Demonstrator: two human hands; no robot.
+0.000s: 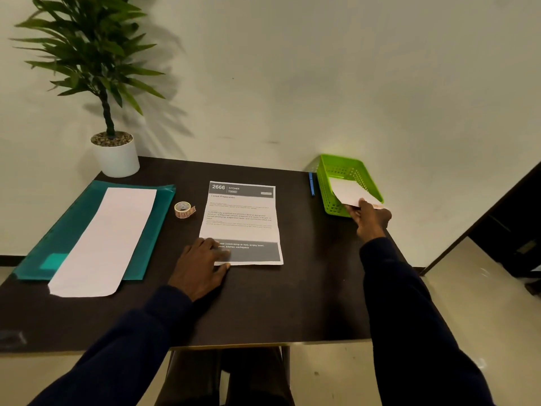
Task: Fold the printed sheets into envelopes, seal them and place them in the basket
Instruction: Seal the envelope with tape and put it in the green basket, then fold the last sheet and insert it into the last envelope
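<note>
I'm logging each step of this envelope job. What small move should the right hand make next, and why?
Probably let go. The right hand pinches the folded envelope, which lies mostly inside the green basket, across its near rim. Opening the fingers should drop it in. The left hand rests on the next printed sheet.

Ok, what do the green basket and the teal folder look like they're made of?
The green basket looks like glossy molded plastic, given its perforated lattice walls. The teal folder is probably thin, shiny, translucent plastic; light glints along its far edge.
</note>
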